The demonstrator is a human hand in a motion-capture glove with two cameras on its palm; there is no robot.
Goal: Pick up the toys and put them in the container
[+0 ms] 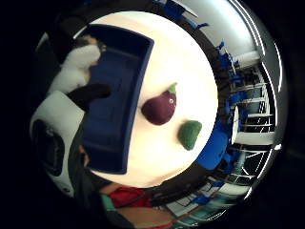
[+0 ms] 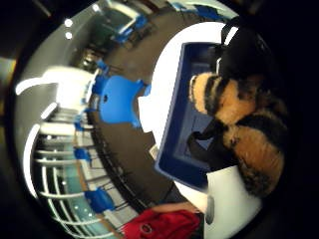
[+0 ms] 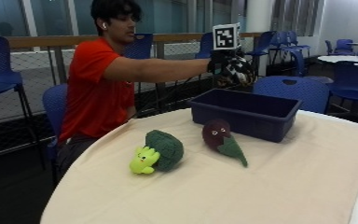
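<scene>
One gloved right hand (image 3: 230, 67), arm outstretched above the blue container (image 3: 246, 113), fingers curled around a striped plush toy (image 2: 239, 124).

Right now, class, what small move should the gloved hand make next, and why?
Probably lower a little and release. The gloved right hand holds a striped plush toy above the blue container, so its grip only needs to let go. The eggplant toy and green toy wait on the table.
</scene>
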